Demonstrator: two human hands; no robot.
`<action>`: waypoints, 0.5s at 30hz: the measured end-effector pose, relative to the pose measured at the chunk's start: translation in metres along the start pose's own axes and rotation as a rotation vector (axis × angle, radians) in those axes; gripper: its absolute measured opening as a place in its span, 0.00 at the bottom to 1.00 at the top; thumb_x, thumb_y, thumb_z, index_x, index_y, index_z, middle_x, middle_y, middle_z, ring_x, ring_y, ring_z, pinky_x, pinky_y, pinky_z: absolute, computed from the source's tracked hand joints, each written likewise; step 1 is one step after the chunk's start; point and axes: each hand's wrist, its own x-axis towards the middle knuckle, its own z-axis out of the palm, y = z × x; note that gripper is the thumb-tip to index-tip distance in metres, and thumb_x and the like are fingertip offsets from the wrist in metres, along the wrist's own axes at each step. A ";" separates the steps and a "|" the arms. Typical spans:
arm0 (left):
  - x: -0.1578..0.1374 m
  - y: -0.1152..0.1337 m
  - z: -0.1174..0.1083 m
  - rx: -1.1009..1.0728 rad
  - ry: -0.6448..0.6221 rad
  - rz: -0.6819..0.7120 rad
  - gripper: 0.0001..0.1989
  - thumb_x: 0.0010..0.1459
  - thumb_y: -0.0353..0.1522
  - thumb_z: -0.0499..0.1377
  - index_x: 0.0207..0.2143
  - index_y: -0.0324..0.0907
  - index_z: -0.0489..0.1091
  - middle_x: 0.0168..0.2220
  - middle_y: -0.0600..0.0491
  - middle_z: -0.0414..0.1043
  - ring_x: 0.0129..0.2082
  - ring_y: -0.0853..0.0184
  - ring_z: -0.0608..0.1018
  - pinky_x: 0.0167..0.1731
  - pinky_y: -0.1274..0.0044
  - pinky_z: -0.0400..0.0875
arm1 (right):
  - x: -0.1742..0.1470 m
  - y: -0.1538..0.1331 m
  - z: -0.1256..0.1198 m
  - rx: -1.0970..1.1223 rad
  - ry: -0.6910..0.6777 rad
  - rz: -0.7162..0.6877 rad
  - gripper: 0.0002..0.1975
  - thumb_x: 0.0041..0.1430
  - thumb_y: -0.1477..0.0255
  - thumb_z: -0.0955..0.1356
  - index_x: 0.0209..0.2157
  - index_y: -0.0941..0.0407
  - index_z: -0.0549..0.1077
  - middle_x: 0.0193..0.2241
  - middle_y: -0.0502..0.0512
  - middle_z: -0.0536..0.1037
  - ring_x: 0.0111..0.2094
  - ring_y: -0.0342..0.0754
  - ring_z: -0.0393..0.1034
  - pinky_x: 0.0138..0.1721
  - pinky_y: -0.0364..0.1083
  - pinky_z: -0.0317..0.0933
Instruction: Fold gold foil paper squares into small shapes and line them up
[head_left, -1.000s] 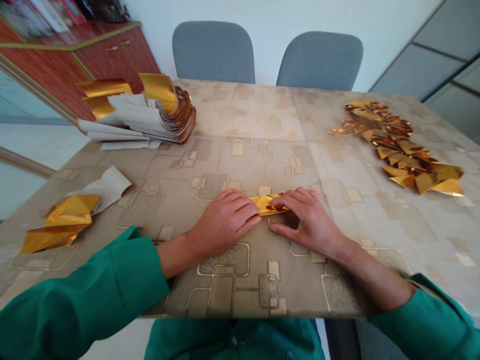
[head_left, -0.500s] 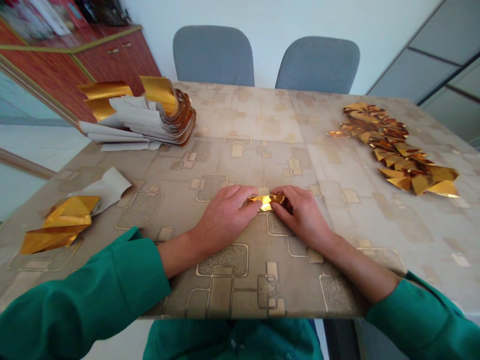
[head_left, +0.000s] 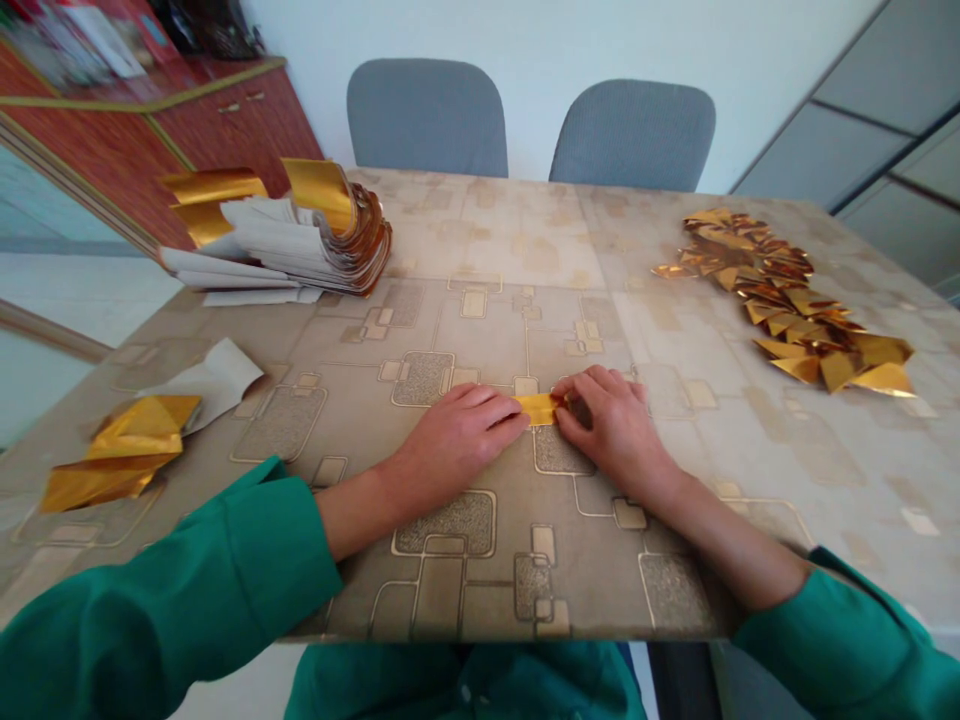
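Foil strip [head_left: 537,409] in nearly closed left grip [head_left: 459,437] and right grip [head_left: 616,425]

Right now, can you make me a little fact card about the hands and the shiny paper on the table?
Left hand: fingers over the left end of a folded gold strip
Right hand: thumb and fingers at the strip's right end
Near left: creased gold paper, beside a pale sheet
Far left: curled stack of gold-and-pale sheets
Right side: pile of folded gold pieces
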 end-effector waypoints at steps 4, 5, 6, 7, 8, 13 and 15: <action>-0.005 -0.002 -0.005 0.021 -0.042 0.032 0.12 0.68 0.30 0.55 0.52 0.41 0.71 0.50 0.49 0.75 0.48 0.60 0.73 0.50 0.66 0.67 | 0.000 0.003 0.001 -0.052 -0.001 0.004 0.05 0.59 0.75 0.67 0.38 0.54 0.72 0.36 0.54 0.76 0.40 0.53 0.66 0.42 0.51 0.51; -0.007 -0.002 -0.006 0.024 -0.052 0.036 0.12 0.68 0.30 0.56 0.53 0.41 0.70 0.51 0.49 0.75 0.49 0.60 0.73 0.52 0.64 0.65 | 0.000 0.003 0.001 -0.059 -0.007 -0.003 0.05 0.59 0.75 0.66 0.38 0.54 0.72 0.36 0.55 0.76 0.40 0.53 0.66 0.43 0.52 0.51; -0.009 -0.003 -0.007 0.021 -0.058 0.036 0.13 0.68 0.30 0.56 0.53 0.42 0.70 0.53 0.49 0.74 0.50 0.59 0.73 0.54 0.63 0.64 | 0.000 0.004 0.002 -0.057 -0.012 -0.005 0.05 0.59 0.75 0.66 0.38 0.55 0.72 0.36 0.55 0.76 0.40 0.53 0.66 0.43 0.52 0.51; -0.010 -0.003 -0.007 0.008 -0.053 0.035 0.13 0.68 0.30 0.56 0.53 0.42 0.70 0.53 0.49 0.74 0.51 0.59 0.73 0.54 0.62 0.64 | 0.000 0.004 0.003 -0.048 -0.013 -0.002 0.05 0.59 0.75 0.66 0.38 0.55 0.71 0.36 0.56 0.76 0.39 0.53 0.66 0.42 0.52 0.51; -0.010 -0.004 -0.006 -0.017 -0.037 0.030 0.12 0.68 0.30 0.55 0.52 0.42 0.71 0.53 0.50 0.74 0.51 0.60 0.73 0.54 0.62 0.64 | 0.000 0.005 0.003 -0.027 -0.015 0.000 0.06 0.59 0.75 0.66 0.39 0.55 0.71 0.36 0.56 0.76 0.39 0.53 0.67 0.42 0.51 0.51; -0.002 -0.007 -0.006 -0.183 0.080 -0.101 0.09 0.67 0.33 0.57 0.47 0.40 0.73 0.53 0.49 0.73 0.50 0.62 0.73 0.52 0.67 0.68 | 0.002 0.012 0.000 0.192 0.019 -0.031 0.08 0.60 0.74 0.66 0.41 0.53 0.74 0.35 0.54 0.75 0.39 0.51 0.67 0.41 0.50 0.54; 0.002 -0.006 -0.007 -0.191 0.095 -0.158 0.14 0.65 0.34 0.60 0.51 0.39 0.70 0.53 0.47 0.73 0.49 0.60 0.72 0.51 0.66 0.68 | 0.002 0.012 -0.003 0.253 0.041 -0.044 0.08 0.60 0.73 0.67 0.41 0.53 0.74 0.35 0.55 0.74 0.40 0.52 0.67 0.42 0.50 0.56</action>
